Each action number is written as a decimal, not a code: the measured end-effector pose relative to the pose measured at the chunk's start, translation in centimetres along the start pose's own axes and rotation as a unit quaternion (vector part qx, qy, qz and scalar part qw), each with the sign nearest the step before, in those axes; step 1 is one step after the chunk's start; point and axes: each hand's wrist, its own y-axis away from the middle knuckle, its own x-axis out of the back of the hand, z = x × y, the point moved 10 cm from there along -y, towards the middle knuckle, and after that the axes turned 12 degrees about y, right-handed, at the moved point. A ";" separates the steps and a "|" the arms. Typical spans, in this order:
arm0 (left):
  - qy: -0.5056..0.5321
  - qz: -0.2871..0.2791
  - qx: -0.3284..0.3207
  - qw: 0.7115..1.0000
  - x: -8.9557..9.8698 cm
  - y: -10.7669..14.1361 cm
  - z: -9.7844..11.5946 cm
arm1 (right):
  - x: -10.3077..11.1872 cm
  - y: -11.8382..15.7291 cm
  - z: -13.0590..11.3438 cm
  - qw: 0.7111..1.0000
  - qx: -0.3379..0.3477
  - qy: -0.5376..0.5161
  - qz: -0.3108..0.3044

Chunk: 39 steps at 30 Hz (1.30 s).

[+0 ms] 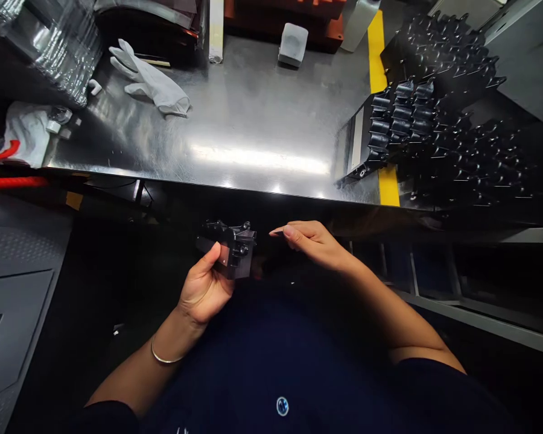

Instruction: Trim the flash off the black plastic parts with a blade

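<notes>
In the head view my left hand (207,288) grips a glossy black moulded plastic part (238,250), with the thumb across its near face and the fingers behind and below it. The part has small raised posts and ridges along its top. It is held in front of my body, below the bench edge. To its right, and apart from it, my right hand (314,240) has thumb and index finger pressed together in a pinch. Something thin and dark may show between those fingertips, but it is too small to name.
The metal bench (253,120) runs across the upper view. Several similar black parts (402,117) are stacked at its right, by yellow tape (389,185). A white glove (154,84), a small white block (293,44) and plastic-wrapped stacks (63,54) lie farther back and left.
</notes>
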 end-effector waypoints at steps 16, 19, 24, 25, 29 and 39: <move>0.000 -0.051 0.068 0.996 0.5 -1.0 -2.4 | -3.6 2.5 1.3 0.909 -0.054 -0.139 0.390; 0.006 -0.049 0.064 0.997 0.6 -0.7 -2.0 | -3.4 2.9 2.3 0.899 -0.066 -0.171 0.399; -0.031 -0.015 0.024 0.999 -0.1 0.0 -1.3 | -1.1 2.4 -1.7 0.952 0.083 -0.001 0.294; -0.032 0.000 0.012 0.999 -0.1 0.2 -1.2 | -0.7 2.6 -2.6 0.951 0.118 0.037 0.282; -0.034 0.043 -0.018 0.998 0.2 0.5 -0.9 | -0.4 2.8 -3.9 0.944 0.166 0.123 0.256; -0.056 0.032 -0.052 0.997 0.4 0.6 -0.2 | -0.7 3.1 -4.4 0.937 0.189 0.141 0.257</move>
